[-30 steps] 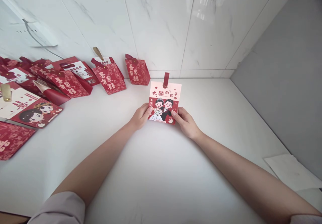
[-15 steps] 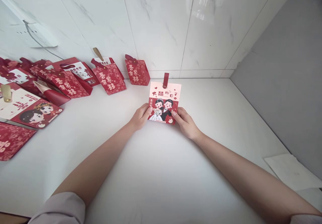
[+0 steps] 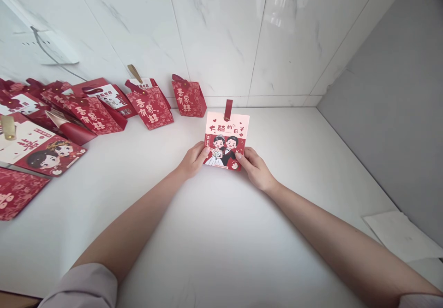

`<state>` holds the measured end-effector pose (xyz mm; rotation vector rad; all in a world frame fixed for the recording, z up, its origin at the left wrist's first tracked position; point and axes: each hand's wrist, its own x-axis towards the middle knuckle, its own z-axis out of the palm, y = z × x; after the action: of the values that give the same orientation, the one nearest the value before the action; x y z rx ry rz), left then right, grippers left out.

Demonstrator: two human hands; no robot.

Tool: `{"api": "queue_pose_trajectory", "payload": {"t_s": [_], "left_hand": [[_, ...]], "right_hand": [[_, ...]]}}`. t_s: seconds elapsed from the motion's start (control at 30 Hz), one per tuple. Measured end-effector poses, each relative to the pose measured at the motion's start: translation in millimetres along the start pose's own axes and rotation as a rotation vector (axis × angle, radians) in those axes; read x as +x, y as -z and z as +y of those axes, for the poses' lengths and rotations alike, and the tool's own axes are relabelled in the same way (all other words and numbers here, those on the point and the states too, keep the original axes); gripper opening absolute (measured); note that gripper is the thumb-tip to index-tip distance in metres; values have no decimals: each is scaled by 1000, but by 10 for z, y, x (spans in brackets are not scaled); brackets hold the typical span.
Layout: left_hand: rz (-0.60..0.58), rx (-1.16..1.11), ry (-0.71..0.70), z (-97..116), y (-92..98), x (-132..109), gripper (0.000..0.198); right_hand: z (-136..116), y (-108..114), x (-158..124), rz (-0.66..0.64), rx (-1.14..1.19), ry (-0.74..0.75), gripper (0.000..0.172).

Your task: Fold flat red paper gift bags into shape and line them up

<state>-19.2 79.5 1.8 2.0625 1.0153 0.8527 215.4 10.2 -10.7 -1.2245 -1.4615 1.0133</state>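
A flat pink and red paper gift bag (image 3: 226,135) with a cartoon bride and groom and a dark red tab at its top lies on the white counter (image 3: 214,234) near the back wall. My left hand (image 3: 194,160) pinches its lower left corner. My right hand (image 3: 254,167) grips its lower right corner. Both hands are closed on the bag's bottom edge.
Several red gift bags (image 3: 148,105) with white characters stand or lie along the back left. One small red bag (image 3: 187,97) stands upright just left of the held bag. A white sheet (image 3: 401,234) lies at the right by the grey wall (image 3: 391,100).
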Motion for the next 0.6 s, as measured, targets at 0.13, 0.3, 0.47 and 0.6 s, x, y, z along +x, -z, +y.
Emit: {"api": "queue_pose_trajectory", "payload": {"t_s": [0.13,0.3,0.47,0.6], "left_hand": [[-1,-6,3,-1,-6,0,51],[-5,-17,7,-4,-10,0,52],[-2,-48,12,-9,-6,3,51],[19,-76,58,-17,-10,6,50]], "right_hand": [[-8,5,-2,-5,-5,6,45],[-21,11,1,-7,1,12,45],[-20,7,-3,-11,-13,0,44],[3,-5,-15,-3,49,-41,41]]}}
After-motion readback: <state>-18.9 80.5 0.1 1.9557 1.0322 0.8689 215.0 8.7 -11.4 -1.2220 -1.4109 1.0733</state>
